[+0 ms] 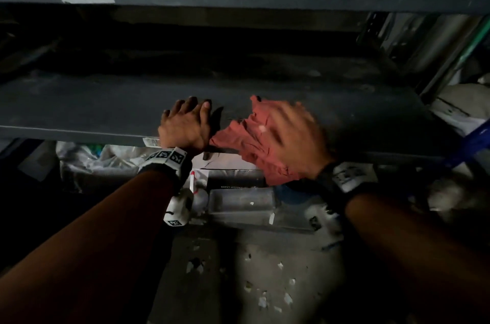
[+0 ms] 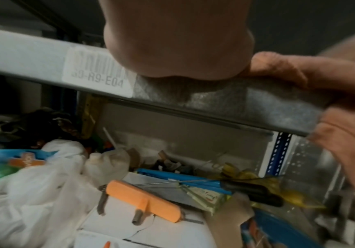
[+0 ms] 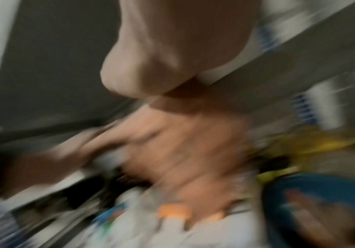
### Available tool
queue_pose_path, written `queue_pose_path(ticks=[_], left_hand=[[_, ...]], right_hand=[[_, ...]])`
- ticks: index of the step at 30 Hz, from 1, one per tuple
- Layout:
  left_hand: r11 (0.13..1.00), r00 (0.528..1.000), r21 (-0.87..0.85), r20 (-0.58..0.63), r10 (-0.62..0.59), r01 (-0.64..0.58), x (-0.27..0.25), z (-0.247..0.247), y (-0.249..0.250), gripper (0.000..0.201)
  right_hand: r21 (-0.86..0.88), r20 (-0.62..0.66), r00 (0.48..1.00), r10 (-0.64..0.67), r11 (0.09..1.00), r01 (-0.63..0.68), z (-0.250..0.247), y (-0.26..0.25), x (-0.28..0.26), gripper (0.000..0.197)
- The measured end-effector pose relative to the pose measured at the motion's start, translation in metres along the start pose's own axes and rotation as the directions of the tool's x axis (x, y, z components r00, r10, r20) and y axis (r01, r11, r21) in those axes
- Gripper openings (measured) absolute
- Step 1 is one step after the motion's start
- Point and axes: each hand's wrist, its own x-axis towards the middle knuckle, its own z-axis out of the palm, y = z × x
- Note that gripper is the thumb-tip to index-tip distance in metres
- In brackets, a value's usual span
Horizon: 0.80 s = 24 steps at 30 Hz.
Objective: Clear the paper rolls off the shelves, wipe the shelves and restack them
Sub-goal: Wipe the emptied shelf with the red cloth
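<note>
Dim storage racking, dark gray shelf [image 1: 106, 108] running left to right across the head view, bare of paper rolls (none in sight anywhere in these frames). Barcode label [image 2: 97, 71] stuck on the shelf's front edge, clutter of bags and boxes on the level below.

Red cloth [image 1: 249, 135] spread on the shelf near its front edge, one end drooping over the lip. Right hand [image 1: 291, 135] lying on top of it, fingers seemingly straight and pressing flat, though motion blur hides the detail; right wrist view too smeared to add anything. Left hand [image 1: 185, 124] just left of the cloth, close beside it, palm down on the shelf with straight fingers pointing to the back, heel at the edge, holding nothing.

Judged stage: wiping, with restacking not yet begun. Long unwiped stretch of shelf lying out to the left beyond the left hand, a shorter stretch to the right. Right hand clearly the one to carry the cloth; left hand likely in the way of a leftward sweep.
</note>
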Motion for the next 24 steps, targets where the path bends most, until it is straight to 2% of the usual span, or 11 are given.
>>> queue_pose_path(ticks=[1,3,5,8,11,18,21,24], left_hand=[[1.0,1.0,-0.005,-0.019,0.009,-0.009,-0.001,-0.001,0.0,0.069],[1.0,0.999,-0.003,-0.026,0.031,-0.031,-0.002,0.001,-0.001,0.069],[0.999,0.998,0.01,-0.045,0.053,-0.052,-0.001,0.005,-0.004,0.068],[0.998,0.994,-0.018,-0.1,0.051,-0.053,-0.003,0.005,-0.004,0.07],[0.997,0.992,-0.04,-0.113,0.055,-0.06,-0.005,0.004,-0.004,0.07],[0.998,0.98,-0.057,-0.199,0.021,-0.032,-0.019,-0.002,0.004,0.06],[1.0,0.965,-0.028,-0.261,0.007,-0.015,-0.02,0.003,0.004,0.061],[0.999,0.953,0.038,-0.304,-0.003,0.015,-0.021,0.012,0.003,0.064]], right_hand=[[-0.076,0.032,0.998,-0.06,0.995,0.063,0.008,-0.023,0.004,0.058],[-0.179,0.087,0.994,-0.068,0.98,0.083,0.026,-0.048,0.008,0.054],[-0.25,0.117,0.993,-0.02,0.967,0.049,0.036,-0.052,0.007,0.057],[-0.345,0.135,0.989,-0.058,0.933,0.102,0.041,-0.04,-0.009,0.068],[-0.38,0.067,0.993,-0.099,0.918,0.117,0.039,-0.021,-0.021,0.066],[-0.421,-0.07,0.997,-0.037,0.907,0.004,0.032,-0.014,-0.032,0.069],[-0.452,-0.12,0.993,-0.013,0.891,-0.043,0.038,-0.017,-0.033,0.067],[-0.462,-0.201,0.978,-0.055,0.886,-0.046,0.046,-0.016,-0.037,0.065]])
